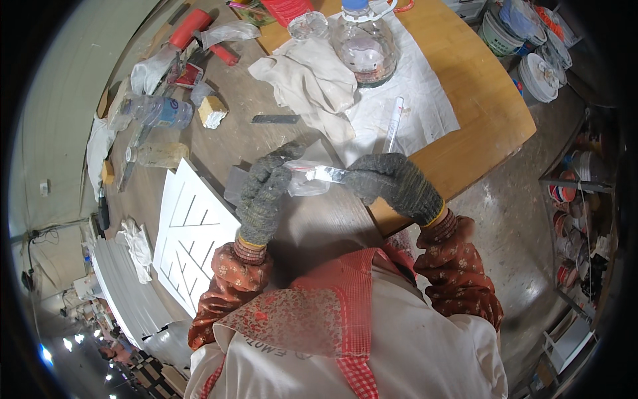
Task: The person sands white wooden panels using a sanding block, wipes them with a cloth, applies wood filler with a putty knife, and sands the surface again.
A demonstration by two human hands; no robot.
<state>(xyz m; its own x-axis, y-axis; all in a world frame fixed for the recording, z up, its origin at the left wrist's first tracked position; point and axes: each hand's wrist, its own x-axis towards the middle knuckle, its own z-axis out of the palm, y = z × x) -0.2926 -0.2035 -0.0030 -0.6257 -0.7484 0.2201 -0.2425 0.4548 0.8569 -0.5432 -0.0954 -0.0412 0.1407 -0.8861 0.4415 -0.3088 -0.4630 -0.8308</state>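
Observation:
My left hand, in a dark grey knit glove, is closed on the edge of a small clear plastic bag. My right hand, gloved the same way, pinches the end of a small flat silvery strip coated with white material. This strip lies across the mouth of the bag, between the two hands; whether it is inside the plastic I cannot tell. Beyond the hands is a dark flat blade on the table. A clear tube lies on white cloth just past my right hand.
A large clear jar with a blue cap stands on the cloth, beside a crumpled beige rag. Leftward are a plastic bottle, a yellow sponge block and white panels with dark slits. Buckets stand at the far right.

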